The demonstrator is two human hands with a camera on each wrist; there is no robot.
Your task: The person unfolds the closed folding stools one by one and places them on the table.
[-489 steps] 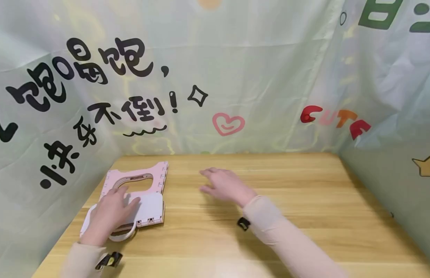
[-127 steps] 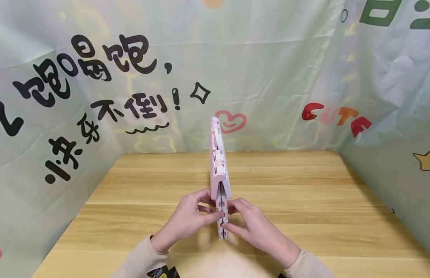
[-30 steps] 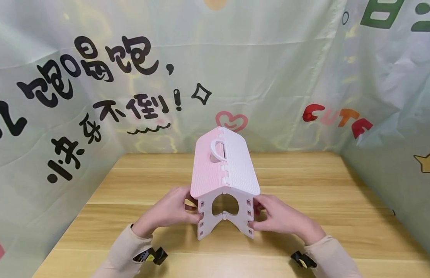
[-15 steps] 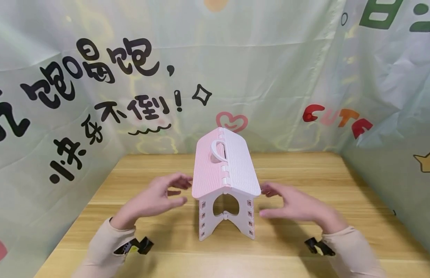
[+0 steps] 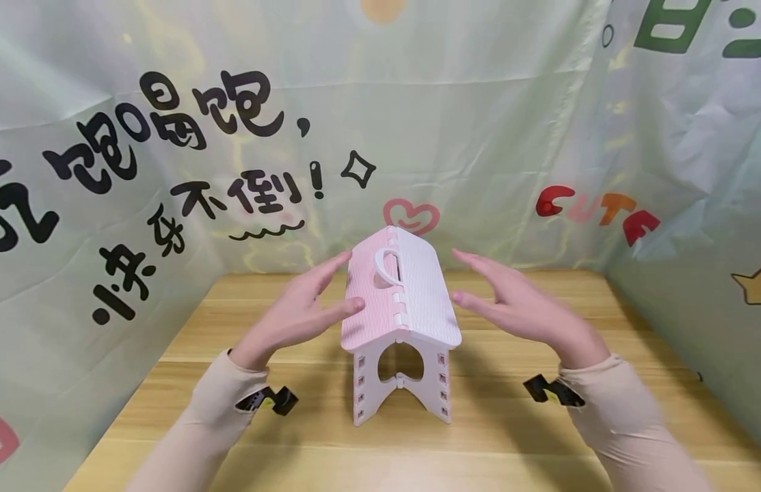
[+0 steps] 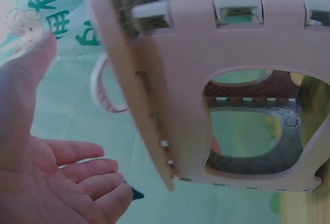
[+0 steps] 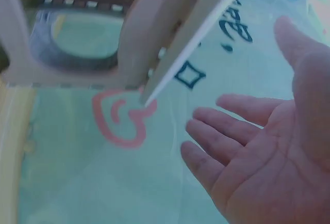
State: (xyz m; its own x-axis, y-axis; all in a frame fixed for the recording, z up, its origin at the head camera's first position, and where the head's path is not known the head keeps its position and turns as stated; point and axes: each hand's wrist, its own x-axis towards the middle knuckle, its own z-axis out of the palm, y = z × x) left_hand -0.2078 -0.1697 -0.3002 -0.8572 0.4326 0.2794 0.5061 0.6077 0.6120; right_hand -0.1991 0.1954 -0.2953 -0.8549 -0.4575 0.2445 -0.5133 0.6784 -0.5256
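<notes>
A small folding house (image 5: 424, 290) of pink and white plastic stands upright on the table. Its roof is pitched, pink on the left and white on the right, and a curved handle (image 5: 380, 273) rises beside the ridge. Notched walls with a rounded opening show below the roof. My left hand (image 5: 297, 311) is held beside the pink slope, fingers straight, the thumb overlapping that slope in the head view. Past the white slope my right hand (image 5: 530, 307) is raised with straight fingers. Both wrist views show bare palms, the left hand (image 6: 56, 172) and right hand (image 7: 268, 146) apart from the house.
The wood-grain table (image 5: 651, 410) extends around the house on all sides. A pale green printed cloth (image 5: 478, 150) hangs at the back and both sides, bearing black lettering, a pink heart and coloured "CUTE" letters.
Long before, the house lay folded flat at left, then stood folded upright. One second ago both hands held its unfolded walls; they have let go and risen to roof height.
</notes>
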